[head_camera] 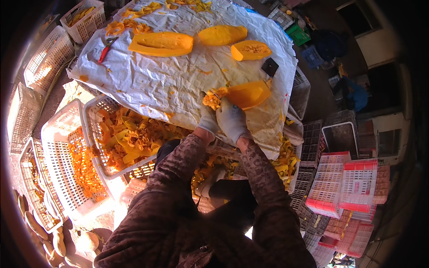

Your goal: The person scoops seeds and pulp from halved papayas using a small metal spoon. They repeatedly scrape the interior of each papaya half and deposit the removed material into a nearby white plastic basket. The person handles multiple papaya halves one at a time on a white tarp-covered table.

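Note:
Both my hands wear pale work gloves and meet at the near edge of the sheet-covered table (147,80). My left hand (208,118) is closed around a clump of stringy orange squash pulp (211,100). Close against it, my right hand (232,117) grips a small tool; only a thin curved metal edge (217,96) shows by the pulp. Just beyond the right hand lies a hollowed squash half (251,93), cut face up. Farther back are another hollowed half (161,44), a peeled squash piece (223,35) and a piece with pulp inside (251,50).
A red-handled peeler (104,53) and a dark flat object (269,67) lie on the sheet. Below the table edge stands a crate of peelings and pulp (134,137), beside a white crate (60,150). Stacked crates (358,181) rise at right. A person (353,93) is in the background.

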Action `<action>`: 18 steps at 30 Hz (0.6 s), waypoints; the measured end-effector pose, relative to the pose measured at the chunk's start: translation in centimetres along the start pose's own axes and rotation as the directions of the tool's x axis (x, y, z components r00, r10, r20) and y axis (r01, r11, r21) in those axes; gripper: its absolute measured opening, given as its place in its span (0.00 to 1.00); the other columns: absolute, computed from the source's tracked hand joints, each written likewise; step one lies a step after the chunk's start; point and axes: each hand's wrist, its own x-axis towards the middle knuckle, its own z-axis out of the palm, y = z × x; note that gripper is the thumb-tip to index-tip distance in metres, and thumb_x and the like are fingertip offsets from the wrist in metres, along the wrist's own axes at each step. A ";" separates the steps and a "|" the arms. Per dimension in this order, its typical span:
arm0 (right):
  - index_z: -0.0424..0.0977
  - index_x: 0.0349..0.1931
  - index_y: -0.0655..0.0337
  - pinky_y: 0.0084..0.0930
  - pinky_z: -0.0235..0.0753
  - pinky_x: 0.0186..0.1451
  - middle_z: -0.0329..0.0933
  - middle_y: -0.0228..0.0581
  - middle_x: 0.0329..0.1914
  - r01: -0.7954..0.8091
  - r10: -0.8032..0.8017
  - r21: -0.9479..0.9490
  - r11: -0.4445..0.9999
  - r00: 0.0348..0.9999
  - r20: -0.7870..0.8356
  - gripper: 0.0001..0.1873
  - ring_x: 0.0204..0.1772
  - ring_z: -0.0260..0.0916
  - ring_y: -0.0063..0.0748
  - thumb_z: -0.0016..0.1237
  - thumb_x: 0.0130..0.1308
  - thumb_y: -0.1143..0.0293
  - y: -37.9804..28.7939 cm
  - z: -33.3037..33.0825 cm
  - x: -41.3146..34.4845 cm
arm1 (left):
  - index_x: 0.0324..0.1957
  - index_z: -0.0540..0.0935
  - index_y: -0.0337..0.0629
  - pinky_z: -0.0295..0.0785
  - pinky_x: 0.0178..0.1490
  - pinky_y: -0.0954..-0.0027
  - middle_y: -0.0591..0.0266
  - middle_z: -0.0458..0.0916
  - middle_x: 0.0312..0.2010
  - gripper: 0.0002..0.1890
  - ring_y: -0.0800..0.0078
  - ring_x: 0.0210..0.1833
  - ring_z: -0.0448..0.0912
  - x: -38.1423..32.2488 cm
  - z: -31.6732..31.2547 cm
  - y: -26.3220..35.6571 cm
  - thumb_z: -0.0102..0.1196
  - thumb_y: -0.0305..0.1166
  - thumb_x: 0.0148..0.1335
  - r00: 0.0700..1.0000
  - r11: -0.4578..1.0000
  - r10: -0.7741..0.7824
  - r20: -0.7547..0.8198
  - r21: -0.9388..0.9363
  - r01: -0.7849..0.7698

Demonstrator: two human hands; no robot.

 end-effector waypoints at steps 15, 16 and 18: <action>0.75 0.40 0.60 0.48 0.75 0.45 0.80 0.55 0.37 -0.344 0.343 0.062 0.937 0.939 0.022 0.14 0.44 0.77 0.58 0.42 0.64 0.60 9.5 -1.9 5.1 | 0.71 0.55 0.42 0.63 0.65 0.57 0.47 0.58 0.69 0.42 0.49 0.66 0.65 -5.1 3.9 0.4 0.53 0.55 0.63 0.795 0.616 0.600 -0.095 0.688 -0.383; 0.76 0.40 0.60 0.47 0.75 0.46 0.80 0.56 0.38 -0.387 0.380 0.065 0.920 0.920 0.089 0.14 0.44 0.77 0.59 0.43 0.64 0.60 9.5 -1.7 5.3 | 0.70 0.59 0.40 0.63 0.66 0.60 0.45 0.62 0.67 0.40 0.50 0.66 0.66 -5.0 3.8 0.0 0.55 0.52 0.63 0.779 0.512 0.625 -0.046 0.778 -0.364; 0.77 0.40 0.59 0.46 0.75 0.48 0.80 0.55 0.40 -0.375 0.371 0.033 0.926 0.925 0.084 0.15 0.46 0.77 0.58 0.43 0.63 0.59 9.0 -1.2 5.2 | 0.67 0.64 0.37 0.63 0.65 0.61 0.42 0.68 0.64 0.36 0.50 0.66 0.67 -3.7 2.1 -1.3 0.56 0.48 0.63 0.812 0.368 0.580 -0.054 0.908 -0.202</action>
